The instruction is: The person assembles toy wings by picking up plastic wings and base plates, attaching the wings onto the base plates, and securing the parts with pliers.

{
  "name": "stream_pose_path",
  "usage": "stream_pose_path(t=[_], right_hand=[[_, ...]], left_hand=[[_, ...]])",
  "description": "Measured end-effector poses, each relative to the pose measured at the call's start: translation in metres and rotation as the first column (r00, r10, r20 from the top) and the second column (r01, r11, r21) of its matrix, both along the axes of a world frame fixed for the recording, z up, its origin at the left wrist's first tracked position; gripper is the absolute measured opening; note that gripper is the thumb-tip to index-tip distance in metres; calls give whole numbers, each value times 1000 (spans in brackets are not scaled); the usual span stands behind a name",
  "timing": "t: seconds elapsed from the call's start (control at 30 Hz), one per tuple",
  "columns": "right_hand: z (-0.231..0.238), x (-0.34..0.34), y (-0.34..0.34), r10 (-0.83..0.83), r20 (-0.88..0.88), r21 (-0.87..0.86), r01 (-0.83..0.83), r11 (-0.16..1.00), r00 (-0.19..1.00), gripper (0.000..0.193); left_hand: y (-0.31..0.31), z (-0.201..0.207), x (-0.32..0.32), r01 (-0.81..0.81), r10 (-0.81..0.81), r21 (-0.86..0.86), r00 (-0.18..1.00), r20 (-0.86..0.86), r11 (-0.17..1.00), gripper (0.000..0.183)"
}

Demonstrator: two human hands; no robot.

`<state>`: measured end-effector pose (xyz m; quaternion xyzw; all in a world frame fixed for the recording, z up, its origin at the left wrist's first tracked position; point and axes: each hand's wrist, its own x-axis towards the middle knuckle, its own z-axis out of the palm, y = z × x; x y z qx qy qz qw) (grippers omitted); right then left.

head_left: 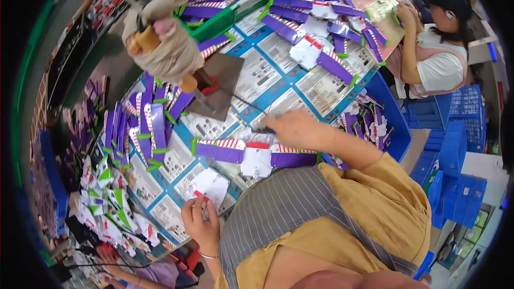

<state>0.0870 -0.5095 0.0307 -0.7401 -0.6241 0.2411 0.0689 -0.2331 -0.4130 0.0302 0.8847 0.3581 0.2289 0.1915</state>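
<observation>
A winged toy part [257,159] lies across the table in front of me, with a white middle and purple wings edged in red and white stripes. Just above its right wing is my right hand [294,130], its fingers closed; what they grip is too small to make out. A thin dark cord [249,104] runs toward that hand. At the table's near edge my left hand [202,222] is closed on the red-edged end of a white plastic part [213,184]. This part lies left of and below the winged one.
A brown stand [220,83] bears a cloth-wrapped bundle [160,48]. Purple wing parts [152,123] pile up at left, white-and-green pieces [112,203] below them. More winged parts [321,32] lie far right. A green crate [249,5] and blue bin [399,120] flank the table. A co-worker [433,48] sits right.
</observation>
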Motion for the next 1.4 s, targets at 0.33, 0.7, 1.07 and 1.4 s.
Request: stream_pose_path(t=[0.33, 0.7, 1.07, 1.4], right_hand=[[40, 95, -72, -492, -289, 313, 566, 762, 822, 24], [36, 211, -45, -688, 556, 581, 374, 723, 467, 26], [-29, 90, 172, 62, -415, 578, 210, 788, 908, 38], [22, 85, 138, -172, 656, 618, -394, 680, 735, 31]], left_hand=[[12, 3, 25, 130, -141, -90, 981, -130, 987, 38], [10, -33, 72, 176, -175, -13, 984, 34, 984, 31], [23, -48, 77, 262, -258, -9, 956, 139, 965, 30], [23, -55, 77, 234, -241, 58, 943, 229, 971, 30]])
